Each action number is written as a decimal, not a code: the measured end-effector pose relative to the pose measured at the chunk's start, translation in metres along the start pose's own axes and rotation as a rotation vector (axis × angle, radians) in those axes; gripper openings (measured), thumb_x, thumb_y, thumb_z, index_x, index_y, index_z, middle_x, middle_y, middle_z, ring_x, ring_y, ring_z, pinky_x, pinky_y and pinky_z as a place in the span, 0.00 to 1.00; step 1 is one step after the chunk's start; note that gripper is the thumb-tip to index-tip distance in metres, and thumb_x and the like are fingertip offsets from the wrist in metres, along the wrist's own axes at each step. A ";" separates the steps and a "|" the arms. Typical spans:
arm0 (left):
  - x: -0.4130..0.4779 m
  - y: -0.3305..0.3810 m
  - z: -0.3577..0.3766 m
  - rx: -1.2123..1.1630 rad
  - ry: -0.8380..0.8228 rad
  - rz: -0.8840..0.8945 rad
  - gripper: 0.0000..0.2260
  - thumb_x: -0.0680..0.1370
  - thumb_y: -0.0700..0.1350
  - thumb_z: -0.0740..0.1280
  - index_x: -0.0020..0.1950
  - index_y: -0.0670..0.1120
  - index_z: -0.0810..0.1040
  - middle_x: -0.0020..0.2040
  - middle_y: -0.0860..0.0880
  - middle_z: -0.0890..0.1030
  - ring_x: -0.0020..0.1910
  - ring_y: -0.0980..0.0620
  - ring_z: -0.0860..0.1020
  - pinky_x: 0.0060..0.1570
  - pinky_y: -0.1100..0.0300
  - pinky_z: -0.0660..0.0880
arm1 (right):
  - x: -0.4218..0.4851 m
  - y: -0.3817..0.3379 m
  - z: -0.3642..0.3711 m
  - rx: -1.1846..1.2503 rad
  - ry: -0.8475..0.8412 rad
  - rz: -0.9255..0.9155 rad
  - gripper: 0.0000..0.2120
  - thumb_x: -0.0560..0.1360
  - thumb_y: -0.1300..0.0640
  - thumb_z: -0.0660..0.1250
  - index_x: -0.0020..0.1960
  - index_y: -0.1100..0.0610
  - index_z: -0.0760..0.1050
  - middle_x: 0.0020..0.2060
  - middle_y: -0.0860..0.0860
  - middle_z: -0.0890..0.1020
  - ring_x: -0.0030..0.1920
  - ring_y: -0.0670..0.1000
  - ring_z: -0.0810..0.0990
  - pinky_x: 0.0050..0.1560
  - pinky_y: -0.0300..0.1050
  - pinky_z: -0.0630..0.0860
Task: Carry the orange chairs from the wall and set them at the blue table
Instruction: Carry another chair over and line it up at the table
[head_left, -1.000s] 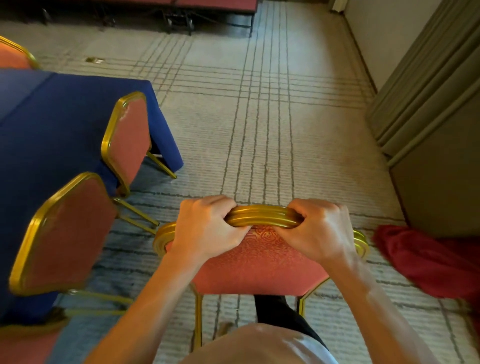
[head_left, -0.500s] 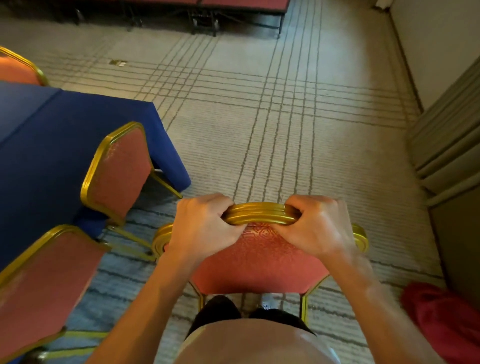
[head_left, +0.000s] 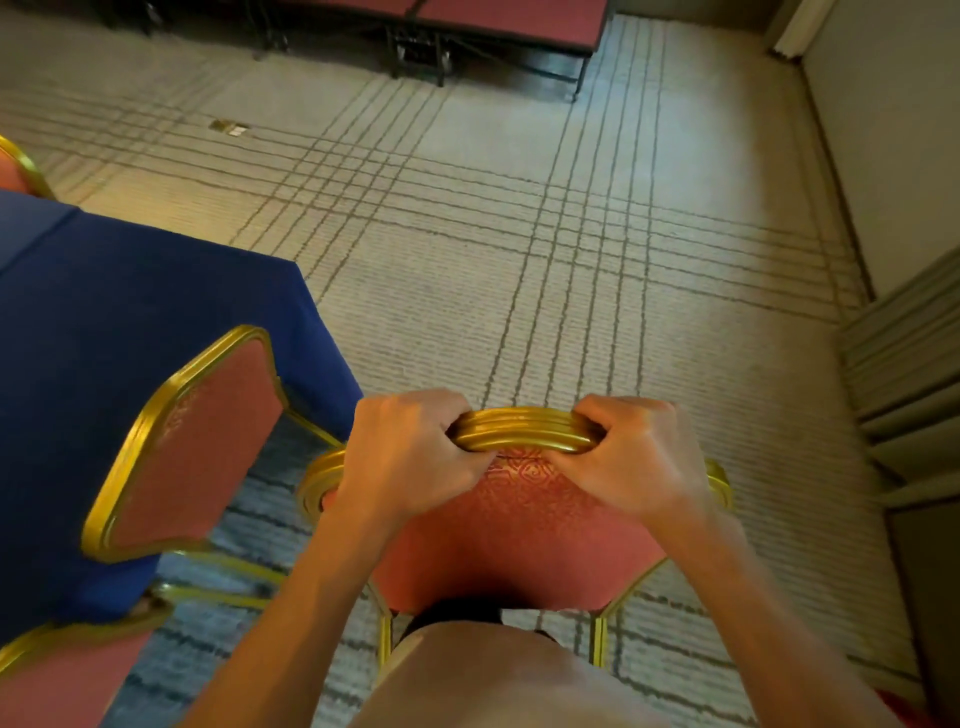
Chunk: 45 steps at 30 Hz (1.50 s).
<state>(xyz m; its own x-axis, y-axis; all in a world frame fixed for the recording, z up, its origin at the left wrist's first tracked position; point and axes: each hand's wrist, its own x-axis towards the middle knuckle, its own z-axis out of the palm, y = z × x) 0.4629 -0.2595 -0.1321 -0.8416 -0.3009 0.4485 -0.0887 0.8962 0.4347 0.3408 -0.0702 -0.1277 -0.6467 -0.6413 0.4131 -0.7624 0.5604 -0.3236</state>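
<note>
An orange chair (head_left: 514, 540) with a gold frame is right in front of me, its back toward me. My left hand (head_left: 405, 457) and my right hand (head_left: 639, 457) both grip the top rail of its back, side by side. The blue table (head_left: 104, 322) lies to the left. A second orange chair (head_left: 197, 441) stands at the table's near side. A third orange chair (head_left: 57, 675) shows at the bottom left corner, and a fourth orange chair (head_left: 15, 171) peeks out at the table's far left.
Patterned beige carpet (head_left: 519, 234) stretches ahead and to the right. A low red platform on black legs (head_left: 493, 21) runs along the far end. A wall with stepped panelling (head_left: 904, 364) closes the right side.
I have walked forward with the chair along the table. The seated chairs slid back and left in view, and the red cloth at the right dropped out of sight. My grip is unchanged.
</note>
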 end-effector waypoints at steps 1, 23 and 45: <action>0.020 -0.011 0.002 0.007 -0.009 0.000 0.14 0.68 0.53 0.72 0.28 0.49 0.73 0.26 0.53 0.72 0.25 0.54 0.69 0.25 0.55 0.68 | 0.020 0.001 0.004 0.009 -0.011 0.008 0.18 0.67 0.38 0.69 0.29 0.47 0.67 0.22 0.41 0.68 0.24 0.44 0.69 0.32 0.37 0.67; 0.323 -0.184 0.081 -0.001 -0.049 -0.079 0.11 0.68 0.53 0.69 0.30 0.49 0.75 0.27 0.54 0.75 0.27 0.54 0.72 0.28 0.59 0.67 | 0.356 0.102 0.133 0.014 -0.012 -0.102 0.17 0.67 0.40 0.71 0.30 0.51 0.75 0.22 0.43 0.73 0.23 0.46 0.73 0.28 0.43 0.76; 0.558 -0.427 0.096 0.087 0.072 -0.367 0.08 0.66 0.51 0.71 0.30 0.49 0.79 0.27 0.54 0.76 0.28 0.55 0.75 0.27 0.54 0.73 | 0.723 0.098 0.327 0.218 -0.154 -0.386 0.17 0.67 0.43 0.74 0.29 0.52 0.73 0.21 0.45 0.71 0.22 0.47 0.70 0.24 0.45 0.72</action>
<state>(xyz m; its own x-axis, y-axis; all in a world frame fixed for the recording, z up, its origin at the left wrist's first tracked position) -0.0198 -0.7787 -0.1421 -0.7059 -0.6266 0.3304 -0.4248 0.7476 0.5105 -0.2089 -0.6503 -0.1388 -0.2978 -0.8609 0.4126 -0.9246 0.1524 -0.3492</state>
